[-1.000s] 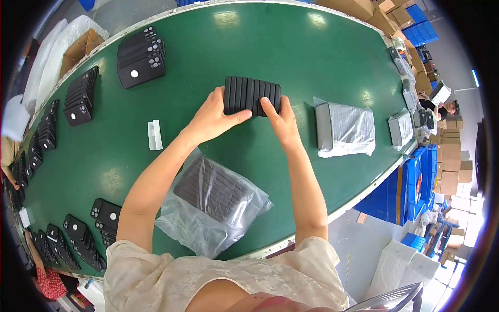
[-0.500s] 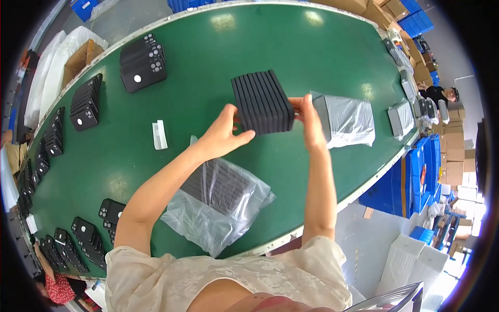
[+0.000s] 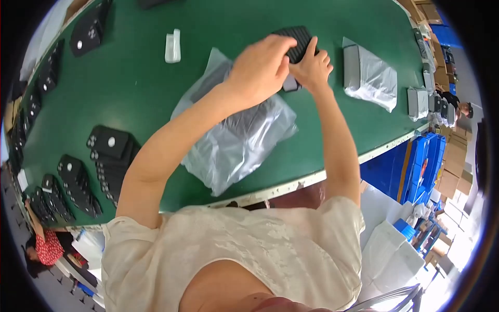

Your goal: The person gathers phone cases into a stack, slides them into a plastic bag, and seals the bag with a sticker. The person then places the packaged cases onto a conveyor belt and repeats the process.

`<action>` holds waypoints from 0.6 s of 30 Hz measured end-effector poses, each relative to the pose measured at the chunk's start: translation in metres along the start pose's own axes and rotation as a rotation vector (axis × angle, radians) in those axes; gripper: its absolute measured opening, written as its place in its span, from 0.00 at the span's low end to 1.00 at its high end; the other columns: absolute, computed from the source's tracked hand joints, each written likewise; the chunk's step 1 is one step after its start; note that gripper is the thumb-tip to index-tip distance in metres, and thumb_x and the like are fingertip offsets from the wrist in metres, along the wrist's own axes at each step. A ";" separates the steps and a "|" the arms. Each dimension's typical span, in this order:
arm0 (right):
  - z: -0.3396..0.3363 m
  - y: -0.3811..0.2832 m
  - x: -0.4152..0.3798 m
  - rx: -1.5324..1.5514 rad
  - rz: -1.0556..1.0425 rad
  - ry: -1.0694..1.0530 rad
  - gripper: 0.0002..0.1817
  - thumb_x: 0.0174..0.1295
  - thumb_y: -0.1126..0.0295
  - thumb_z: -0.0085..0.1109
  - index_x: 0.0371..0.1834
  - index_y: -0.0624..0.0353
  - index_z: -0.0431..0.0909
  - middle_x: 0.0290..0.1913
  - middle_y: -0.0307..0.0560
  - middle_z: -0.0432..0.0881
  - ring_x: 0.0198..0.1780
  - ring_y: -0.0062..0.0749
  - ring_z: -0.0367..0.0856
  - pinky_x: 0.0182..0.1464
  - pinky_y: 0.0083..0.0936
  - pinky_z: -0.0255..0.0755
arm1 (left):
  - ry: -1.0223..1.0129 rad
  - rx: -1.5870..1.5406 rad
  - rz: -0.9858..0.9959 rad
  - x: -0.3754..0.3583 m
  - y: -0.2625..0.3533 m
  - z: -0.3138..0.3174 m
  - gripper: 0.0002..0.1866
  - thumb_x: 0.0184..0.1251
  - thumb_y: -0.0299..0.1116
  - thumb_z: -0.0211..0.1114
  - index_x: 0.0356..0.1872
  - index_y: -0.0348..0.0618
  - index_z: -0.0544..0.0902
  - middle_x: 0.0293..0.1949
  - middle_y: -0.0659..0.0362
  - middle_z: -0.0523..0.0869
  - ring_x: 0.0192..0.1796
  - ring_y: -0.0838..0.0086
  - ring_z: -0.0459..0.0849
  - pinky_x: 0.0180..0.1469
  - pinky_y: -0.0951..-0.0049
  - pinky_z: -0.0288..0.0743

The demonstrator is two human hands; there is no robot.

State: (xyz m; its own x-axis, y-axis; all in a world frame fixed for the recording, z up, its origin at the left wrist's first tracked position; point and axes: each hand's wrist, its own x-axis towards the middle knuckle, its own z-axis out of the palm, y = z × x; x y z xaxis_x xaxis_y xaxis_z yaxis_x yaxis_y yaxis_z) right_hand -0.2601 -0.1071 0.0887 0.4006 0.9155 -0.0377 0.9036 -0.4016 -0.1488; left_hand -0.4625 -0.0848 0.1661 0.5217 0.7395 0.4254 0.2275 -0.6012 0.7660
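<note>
A stack of black phone cases (image 3: 297,37) stands tilted between my hands over the green table. My left hand (image 3: 260,67) is closed around its near left side, fingers curled over the top. At the right side, my right hand (image 3: 313,67) grips the same stack, with a finger raised along it. A grey piece shows below the stack between the hands. Just below my left hand lies a clear plastic bag (image 3: 234,140) with dark cases inside, partly hidden by my forearm.
Piles of black cases (image 3: 112,156) line the left of the green table (image 3: 135,78). A white folded piece (image 3: 173,47) lies at upper left. Bagged stacks (image 3: 370,75) sit to the right, near blue bins (image 3: 416,166). Co-workers (image 3: 48,247) are at both far sides.
The view has shifted, with table items lower left now higher. The stack has turned and moved farther from my body, and my left hand has come over its top.
</note>
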 end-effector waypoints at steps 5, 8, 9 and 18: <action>-0.004 -0.024 -0.002 -0.153 -0.083 -0.132 0.70 0.35 0.35 0.70 0.84 0.42 0.41 0.67 0.72 0.62 0.68 0.67 0.62 0.67 0.57 0.56 | 0.075 0.132 -0.085 -0.149 0.045 -0.033 0.18 0.63 0.32 0.66 0.51 0.39 0.75 0.45 0.49 0.81 0.48 0.53 0.80 0.50 0.56 0.73; -0.011 -0.009 -0.004 -0.055 -0.069 -0.137 0.69 0.34 0.37 0.69 0.84 0.37 0.42 0.67 0.72 0.63 0.68 0.64 0.64 0.67 0.57 0.56 | 0.013 0.359 -0.035 -0.238 0.059 -0.014 0.18 0.61 0.34 0.68 0.49 0.39 0.75 0.45 0.52 0.79 0.50 0.54 0.79 0.50 0.55 0.71; -0.016 -0.006 -0.021 0.014 -0.034 -0.074 0.68 0.35 0.39 0.69 0.84 0.39 0.43 0.67 0.72 0.64 0.67 0.63 0.65 0.68 0.55 0.57 | -0.100 0.474 -0.096 -0.261 0.063 -0.009 0.18 0.60 0.35 0.69 0.48 0.40 0.75 0.46 0.53 0.79 0.51 0.55 0.78 0.51 0.54 0.71; -0.099 0.033 -0.263 1.083 -0.366 -0.269 0.63 0.38 0.55 0.71 0.81 0.66 0.50 0.75 0.59 0.64 0.75 0.41 0.62 0.74 0.35 0.57 | 0.088 0.565 -0.153 -0.311 0.047 -0.004 0.12 0.67 0.35 0.66 0.43 0.41 0.76 0.35 0.51 0.79 0.40 0.55 0.81 0.42 0.54 0.72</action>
State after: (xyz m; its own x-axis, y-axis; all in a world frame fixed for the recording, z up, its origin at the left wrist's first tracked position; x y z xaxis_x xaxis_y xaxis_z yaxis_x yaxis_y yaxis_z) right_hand -0.3203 -0.3639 0.1913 -0.0188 0.9998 -0.0063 0.3056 -0.0002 -0.9521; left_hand -0.6171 -0.3421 0.0719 0.3837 0.8386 0.3868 0.7102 -0.5356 0.4569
